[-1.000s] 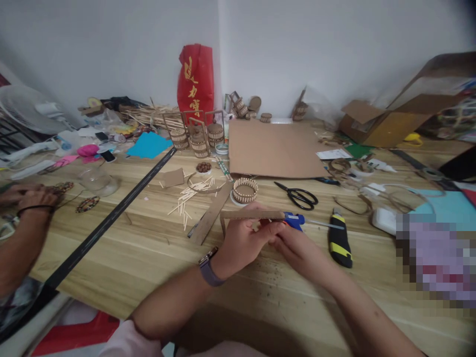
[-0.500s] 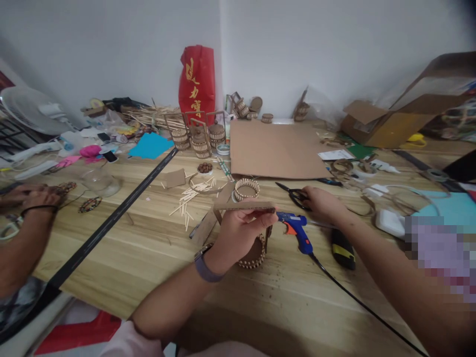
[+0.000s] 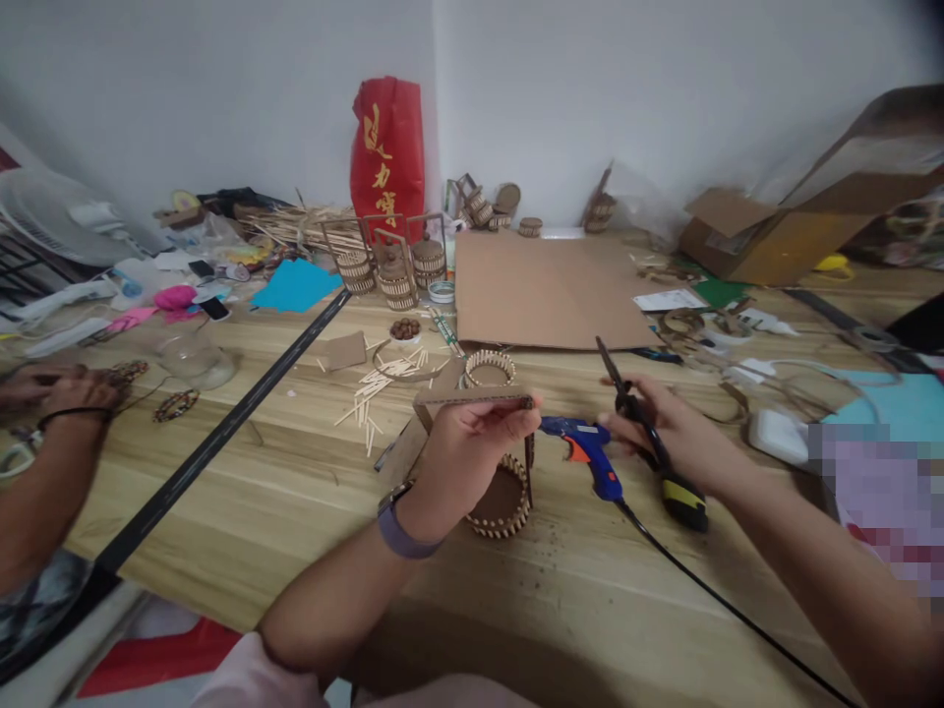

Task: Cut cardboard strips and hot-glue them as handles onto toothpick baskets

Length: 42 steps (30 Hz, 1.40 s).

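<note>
My left hand (image 3: 472, 452) pinches the top bar of a cardboard handle frame (image 3: 479, 398), whose sides reach down beside a round basket (image 3: 501, 503) rimmed with short sticks. My right hand (image 3: 660, 428) is closed around black scissors (image 3: 632, 405), with the blades pointing up and away. Between the hands lies a blue hot glue gun (image 3: 588, 452) with an orange trigger and a black cable. A black and yellow tool (image 3: 684, 503) rests below my right hand. Behind my left hand stands a second stick ring (image 3: 490, 370).
Loose sticks (image 3: 387, 383) lie left of the ring, near a bowl of brown beads (image 3: 405, 330). A large cardboard sheet (image 3: 546, 290) lies behind. Finished small baskets (image 3: 398, 280) stand by a red bag (image 3: 388, 157). Another person's hands (image 3: 74, 393) work at the far left.
My right hand has taken hold of the scissors and lifted them off the table, bringing them nearer to me. My left hand still holds the cardboard frame, almost in place.
</note>
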Each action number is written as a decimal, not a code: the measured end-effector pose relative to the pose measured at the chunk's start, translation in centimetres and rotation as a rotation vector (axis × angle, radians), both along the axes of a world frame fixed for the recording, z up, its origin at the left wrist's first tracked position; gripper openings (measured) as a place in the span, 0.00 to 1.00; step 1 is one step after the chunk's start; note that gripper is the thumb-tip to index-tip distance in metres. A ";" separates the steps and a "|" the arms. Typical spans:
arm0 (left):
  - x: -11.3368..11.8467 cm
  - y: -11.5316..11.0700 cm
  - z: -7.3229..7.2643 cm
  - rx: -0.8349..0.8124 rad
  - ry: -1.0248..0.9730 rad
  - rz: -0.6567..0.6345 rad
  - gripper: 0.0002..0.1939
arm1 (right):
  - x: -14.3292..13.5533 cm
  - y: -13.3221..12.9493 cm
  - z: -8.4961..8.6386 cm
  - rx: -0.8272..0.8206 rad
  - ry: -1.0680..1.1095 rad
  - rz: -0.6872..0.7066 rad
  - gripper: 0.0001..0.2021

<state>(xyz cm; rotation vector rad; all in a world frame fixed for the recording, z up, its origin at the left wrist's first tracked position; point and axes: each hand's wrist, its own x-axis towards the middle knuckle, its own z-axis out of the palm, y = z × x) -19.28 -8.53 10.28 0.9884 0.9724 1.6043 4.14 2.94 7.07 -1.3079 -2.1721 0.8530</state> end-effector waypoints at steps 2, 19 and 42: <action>0.1 0.0 -0.1 0.005 0.010 0.004 0.14 | -1.5 -3.3 0.3 -0.230 0.253 0.006 0.29; 0.4 -0.2 -0.9 0.013 0.212 -0.004 0.11 | -7.1 -8.9 0.8 -0.183 0.575 -0.106 0.24; 0.7 -0.4 -1.9 0.015 0.404 -0.015 0.12 | -6.5 -9.0 0.4 -0.247 0.637 -0.059 0.21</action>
